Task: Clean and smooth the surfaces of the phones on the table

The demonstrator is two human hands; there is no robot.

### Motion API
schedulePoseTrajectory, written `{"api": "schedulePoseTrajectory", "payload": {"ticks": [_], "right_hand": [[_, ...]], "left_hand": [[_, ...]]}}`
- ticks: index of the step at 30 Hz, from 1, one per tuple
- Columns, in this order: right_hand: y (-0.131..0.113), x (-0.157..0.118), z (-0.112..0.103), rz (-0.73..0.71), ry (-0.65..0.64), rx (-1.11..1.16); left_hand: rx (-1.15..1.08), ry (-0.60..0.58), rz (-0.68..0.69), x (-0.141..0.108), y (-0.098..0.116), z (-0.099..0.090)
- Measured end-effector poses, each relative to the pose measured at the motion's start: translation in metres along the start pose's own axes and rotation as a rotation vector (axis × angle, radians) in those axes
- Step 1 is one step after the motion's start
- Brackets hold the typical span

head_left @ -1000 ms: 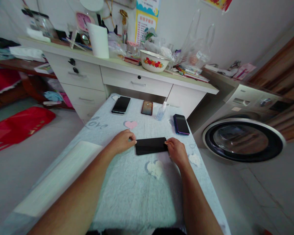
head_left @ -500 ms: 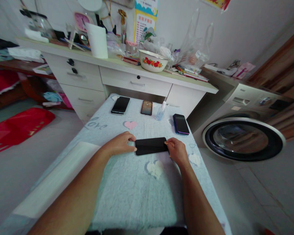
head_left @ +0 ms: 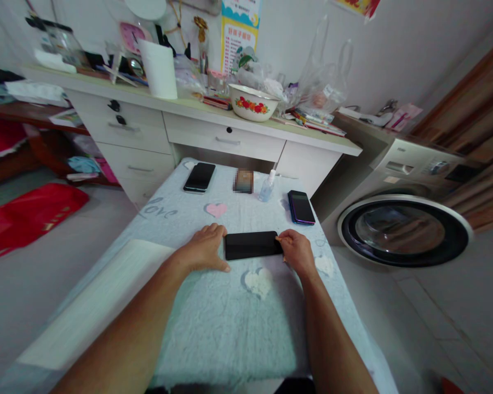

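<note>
Here, the black phone (head_left: 253,245) lies flat on the cloth-covered counter (head_left: 230,328). At its nine o'clock end, the left hand (head_left: 205,249) has an open grip; at three o'clock, the right hand (head_left: 296,250) has a closed grip, its hold on the phone unclear. A spray bottle (head_left: 267,187) stands between twelve and one, a purple-edged phone (head_left: 301,207) at two.

The cloth (head_left: 230,323) reads "love" — the wall poster's (head_left: 240,41) heading begins "好孩子" — the rest blurred.
</note>
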State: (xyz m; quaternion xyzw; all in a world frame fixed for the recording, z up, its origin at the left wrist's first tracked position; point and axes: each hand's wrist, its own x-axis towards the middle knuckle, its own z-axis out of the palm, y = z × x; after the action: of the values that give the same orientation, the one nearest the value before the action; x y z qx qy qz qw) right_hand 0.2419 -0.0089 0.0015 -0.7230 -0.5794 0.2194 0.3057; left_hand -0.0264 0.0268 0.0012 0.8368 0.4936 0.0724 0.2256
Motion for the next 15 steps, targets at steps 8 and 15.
{"api": "schedulePoseTrajectory", "payload": {"ticks": [8,15], "right_hand": [[-0.001,0.001,-0.001,0.017,0.007,0.008],[-0.006,-0.001,-0.01,0.102,0.001,-0.13]], "left_hand": [[-0.047,0.047,0.032,0.004,-0.005,0.002],[-0.04,0.076,0.074,0.006,-0.008,0.004]]}}
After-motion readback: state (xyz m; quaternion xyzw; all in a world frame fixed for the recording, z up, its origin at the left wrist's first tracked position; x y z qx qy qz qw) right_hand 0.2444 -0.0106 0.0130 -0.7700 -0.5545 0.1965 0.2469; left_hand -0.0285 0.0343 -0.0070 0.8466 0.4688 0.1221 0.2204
